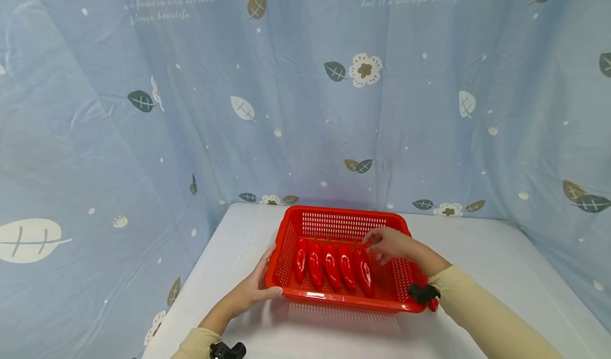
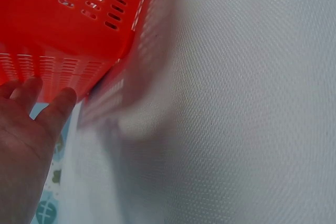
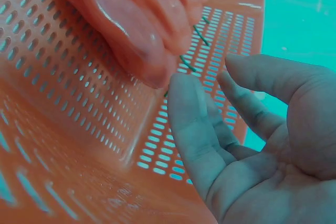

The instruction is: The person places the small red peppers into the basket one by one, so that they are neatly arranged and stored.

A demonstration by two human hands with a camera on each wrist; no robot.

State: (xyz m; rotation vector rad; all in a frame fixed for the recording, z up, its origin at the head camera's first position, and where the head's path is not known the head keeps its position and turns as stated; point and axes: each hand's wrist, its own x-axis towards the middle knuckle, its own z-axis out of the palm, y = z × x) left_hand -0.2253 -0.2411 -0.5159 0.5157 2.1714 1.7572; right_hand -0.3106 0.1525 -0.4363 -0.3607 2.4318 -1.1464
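A red plastic basket [image 1: 343, 298] with slotted walls holds several glossy red chili peppers [image 1: 331, 266] in a side-by-side row, their stems toward the far wall. My left hand [image 1: 255, 287] grips the basket's near left corner, thumb at the front rim. In the left wrist view its fingertips [image 2: 65, 95] lie against the outer wall. Inside the basket, my right hand [image 1: 389, 244] hovers at the stem end of the rightmost pepper [image 1: 364, 274]. The right wrist view shows its fingers loosely bent and apart, nothing between them, one fingertip close to that pepper [image 3: 126, 35].
The basket sits on a white table [image 1: 458, 242], with a blue patterned curtain [image 1: 305, 110] behind and to the sides. Outside the basket's right end, partly hidden by the right wrist, another shiny red thing [image 1: 433, 305] shows.
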